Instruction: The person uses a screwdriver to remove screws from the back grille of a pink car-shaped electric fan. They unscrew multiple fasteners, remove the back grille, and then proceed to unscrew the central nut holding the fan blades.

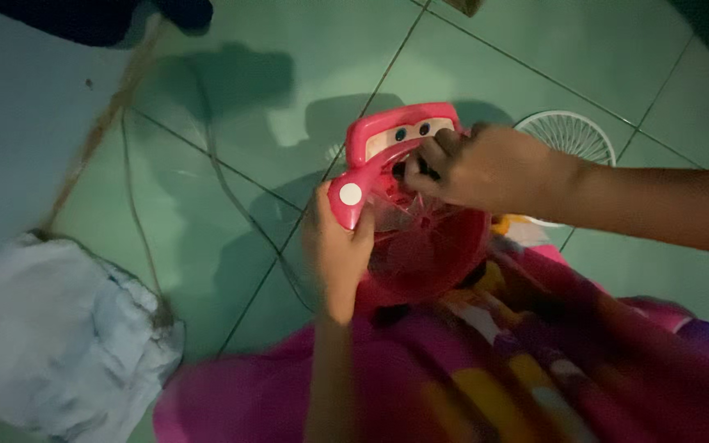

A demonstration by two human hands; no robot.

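Note:
A small red fan (408,197) shaped like a cartoon car, with eyes on its top part, is held above my lap. My left hand (336,250) grips its left side from below, beside a round white button. My right hand (482,168) reaches in from the right with fingers pinched on a small dark part at the centre of the fan, over the clear pink blades. What the fingers hold is too dark to make out.
A white round fan grille (578,135) lies on the green tiled floor behind my right hand. A crumpled white cloth (63,336) lies at the lower left. A thin cord (137,213) runs across the tiles. Pink patterned fabric (535,361) covers my lap.

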